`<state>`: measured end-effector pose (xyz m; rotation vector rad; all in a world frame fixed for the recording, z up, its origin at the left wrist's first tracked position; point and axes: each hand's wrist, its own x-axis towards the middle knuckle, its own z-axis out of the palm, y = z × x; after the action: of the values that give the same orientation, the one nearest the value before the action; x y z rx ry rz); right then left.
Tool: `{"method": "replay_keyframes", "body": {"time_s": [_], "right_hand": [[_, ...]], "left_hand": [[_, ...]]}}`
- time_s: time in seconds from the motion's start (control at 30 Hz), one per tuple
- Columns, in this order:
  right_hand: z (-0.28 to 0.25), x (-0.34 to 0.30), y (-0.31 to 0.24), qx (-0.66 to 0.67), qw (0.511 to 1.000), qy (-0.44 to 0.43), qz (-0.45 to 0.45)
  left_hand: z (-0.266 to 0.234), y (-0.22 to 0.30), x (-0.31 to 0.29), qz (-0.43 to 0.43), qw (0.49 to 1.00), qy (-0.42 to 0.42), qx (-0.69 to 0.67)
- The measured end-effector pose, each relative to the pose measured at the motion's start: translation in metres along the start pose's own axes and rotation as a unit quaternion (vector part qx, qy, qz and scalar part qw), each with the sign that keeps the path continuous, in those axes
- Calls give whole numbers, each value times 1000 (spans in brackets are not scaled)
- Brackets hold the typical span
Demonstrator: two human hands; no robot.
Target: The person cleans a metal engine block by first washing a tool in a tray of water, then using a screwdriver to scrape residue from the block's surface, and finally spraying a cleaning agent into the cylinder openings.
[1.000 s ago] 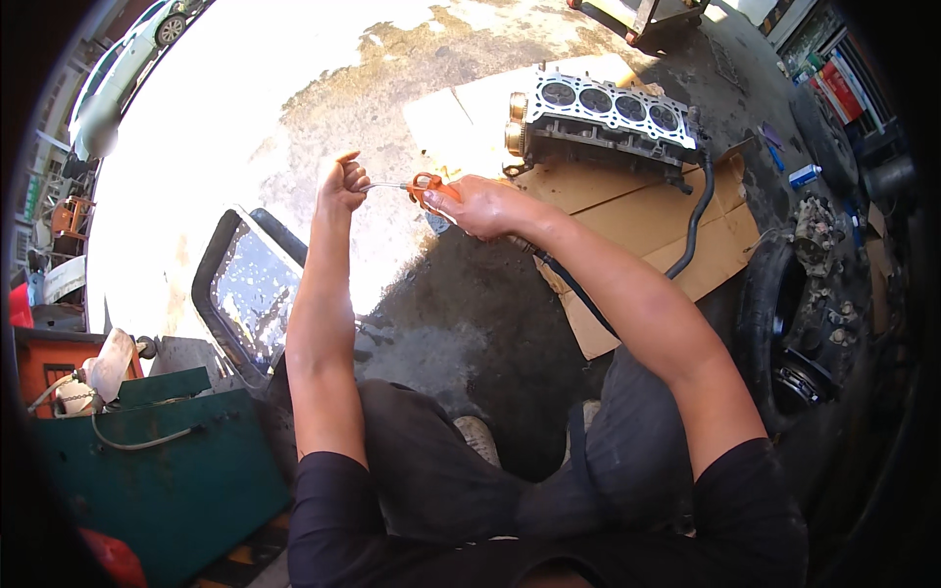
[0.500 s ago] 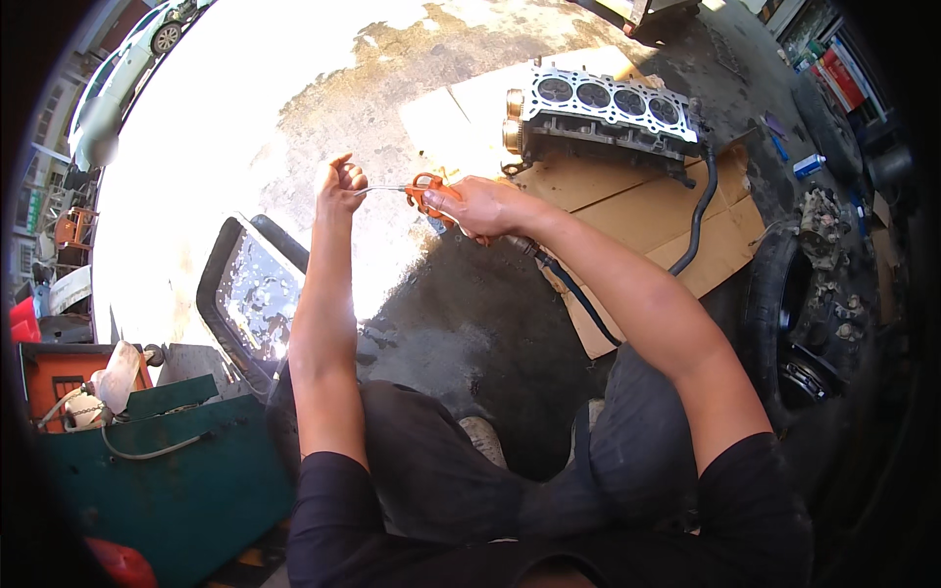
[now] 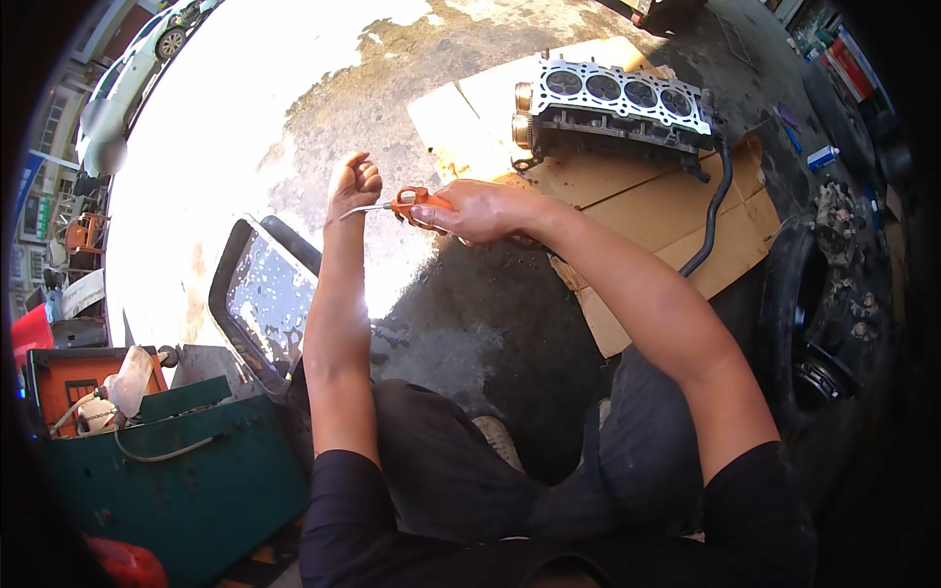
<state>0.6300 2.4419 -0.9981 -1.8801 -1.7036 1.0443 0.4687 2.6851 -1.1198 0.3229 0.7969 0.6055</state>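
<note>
My right hand (image 3: 477,211) is wrapped round an orange air blow gun (image 3: 416,204), its thin curved metal nozzle pointing left. The nozzle's tip reaches the inner wrist of my left hand (image 3: 357,183); whether it touches the skin I cannot tell. That left hand is raised with its fingers curled in, and whatever may be inside them is hidden. Beyond my right hand, an engine cylinder head (image 3: 619,108) rests with its pale machined face and several round chambers showing. It lies on flattened cardboard (image 3: 676,230), away from both hands.
A black-rimmed tray (image 3: 227,304) with a wet, speckled surface is left of my left forearm. A green metal box (image 3: 176,490) sits nearer, at lower left. A dark hose (image 3: 720,211) curves over the cardboard. Greasy metal parts (image 3: 838,235) lie at the right.
The blow gun and my right hand have shifted slightly left and down against my left hand, so the nozzle now meets the wrist rather than the palm. The whole view has tilted slightly.
</note>
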Motion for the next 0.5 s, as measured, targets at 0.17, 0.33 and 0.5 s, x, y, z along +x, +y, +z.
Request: {"method": "replay_keyframes", "body": {"time_s": [0.17,0.33,0.5], "right_hand": [[-12,-11,-10,-28,999,-3,26],[-12,-11,-12,-88,996,15,13],[0,-15,-12,-106,994,12,13]], "left_hand": [[-1,-3,3,4,1000,11,-1],[-12,16,-4,37,999,24,5],[-13,23,-7,56,997,37,-50]]}}
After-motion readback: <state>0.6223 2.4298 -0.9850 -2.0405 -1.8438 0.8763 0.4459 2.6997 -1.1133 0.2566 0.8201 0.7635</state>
